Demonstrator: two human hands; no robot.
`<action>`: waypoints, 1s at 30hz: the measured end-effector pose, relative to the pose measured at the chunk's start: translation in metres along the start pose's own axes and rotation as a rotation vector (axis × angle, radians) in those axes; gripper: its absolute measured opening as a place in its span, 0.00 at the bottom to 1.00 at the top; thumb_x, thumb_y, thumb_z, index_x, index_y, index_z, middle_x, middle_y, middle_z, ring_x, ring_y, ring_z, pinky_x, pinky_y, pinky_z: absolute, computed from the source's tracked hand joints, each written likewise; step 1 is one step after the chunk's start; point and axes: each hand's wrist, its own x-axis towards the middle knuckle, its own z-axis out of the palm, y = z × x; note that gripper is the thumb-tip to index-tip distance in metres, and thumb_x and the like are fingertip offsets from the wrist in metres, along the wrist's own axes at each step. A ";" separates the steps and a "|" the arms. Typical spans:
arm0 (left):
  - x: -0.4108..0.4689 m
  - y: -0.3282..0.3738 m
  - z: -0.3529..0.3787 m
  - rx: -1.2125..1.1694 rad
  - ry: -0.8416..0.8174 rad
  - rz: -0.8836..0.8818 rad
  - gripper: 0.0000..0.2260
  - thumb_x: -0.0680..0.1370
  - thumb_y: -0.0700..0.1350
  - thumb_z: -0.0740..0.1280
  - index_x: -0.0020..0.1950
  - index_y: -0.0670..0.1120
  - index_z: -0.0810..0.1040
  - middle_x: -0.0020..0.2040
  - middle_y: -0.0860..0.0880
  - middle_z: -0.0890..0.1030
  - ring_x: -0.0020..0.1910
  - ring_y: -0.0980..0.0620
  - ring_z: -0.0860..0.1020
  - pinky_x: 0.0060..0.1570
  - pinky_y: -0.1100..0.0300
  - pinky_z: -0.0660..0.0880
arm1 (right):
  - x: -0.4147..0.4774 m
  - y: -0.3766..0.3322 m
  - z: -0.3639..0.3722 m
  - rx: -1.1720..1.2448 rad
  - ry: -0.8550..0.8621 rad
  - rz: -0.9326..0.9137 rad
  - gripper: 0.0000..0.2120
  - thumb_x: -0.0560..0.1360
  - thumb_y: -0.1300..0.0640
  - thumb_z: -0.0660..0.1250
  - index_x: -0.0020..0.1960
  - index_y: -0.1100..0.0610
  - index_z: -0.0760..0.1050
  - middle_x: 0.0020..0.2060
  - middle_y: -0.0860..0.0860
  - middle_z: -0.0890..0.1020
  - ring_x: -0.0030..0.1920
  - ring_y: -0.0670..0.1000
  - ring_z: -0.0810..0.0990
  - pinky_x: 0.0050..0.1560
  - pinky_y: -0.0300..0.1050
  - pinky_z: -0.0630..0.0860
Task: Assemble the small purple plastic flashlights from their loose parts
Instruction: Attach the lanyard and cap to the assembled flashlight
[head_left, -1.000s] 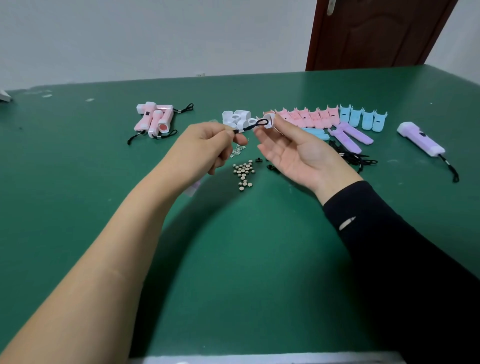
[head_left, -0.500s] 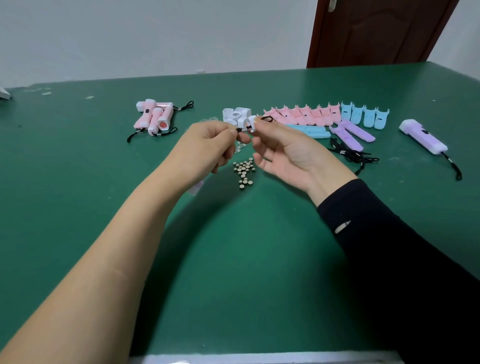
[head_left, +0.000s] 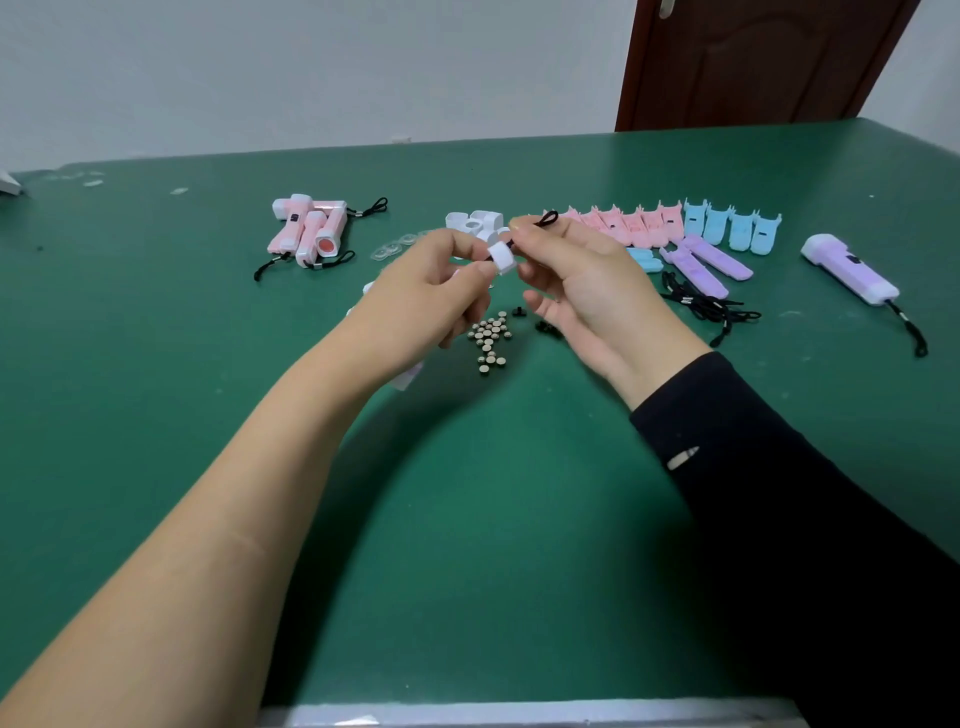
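Observation:
My left hand (head_left: 426, 301) pinches a small white end cap (head_left: 503, 258) above the green table. Right beside it, my right hand (head_left: 582, 291) pinches a black lanyard cord (head_left: 546, 219) whose loop sticks up past the fingertips; the cord runs down to the cap. Two loose purple shell halves (head_left: 709, 262) lie to the right of my hands. An assembled purple flashlight (head_left: 852, 270) with a black cord lies at the far right.
Pink shells (head_left: 631, 223) and blue shells (head_left: 732, 228) stand in a row at the back. Assembled pink flashlights (head_left: 311, 231) lie back left. White caps (head_left: 475, 223), clear lenses (head_left: 395, 247), button batteries (head_left: 488, 338) and spare black cords (head_left: 706, 306) lie around my hands.
The hands came together from apart. The cord loop, earlier held by my left hand, is now in my right fingers, and the white cap is now pinched in my left.

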 end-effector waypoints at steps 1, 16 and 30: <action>0.000 0.000 0.000 -0.004 -0.011 0.005 0.05 0.83 0.44 0.60 0.55 0.46 0.72 0.29 0.56 0.76 0.29 0.53 0.69 0.30 0.63 0.68 | -0.001 -0.001 0.001 -0.044 0.010 -0.044 0.02 0.76 0.58 0.69 0.44 0.53 0.77 0.37 0.45 0.81 0.34 0.41 0.75 0.39 0.36 0.71; -0.003 -0.002 0.005 0.012 -0.071 0.030 0.14 0.84 0.46 0.59 0.55 0.33 0.68 0.31 0.57 0.76 0.30 0.52 0.70 0.33 0.59 0.68 | -0.007 -0.004 0.011 -0.461 0.112 -0.505 0.06 0.76 0.65 0.67 0.44 0.56 0.71 0.40 0.49 0.79 0.42 0.48 0.80 0.46 0.39 0.76; -0.004 -0.007 0.008 0.468 -0.020 0.127 0.05 0.82 0.47 0.59 0.52 0.46 0.68 0.41 0.47 0.79 0.38 0.51 0.74 0.37 0.62 0.66 | -0.007 -0.006 0.002 -1.041 -0.117 -0.290 0.08 0.83 0.56 0.52 0.54 0.54 0.69 0.50 0.49 0.76 0.50 0.51 0.74 0.47 0.44 0.67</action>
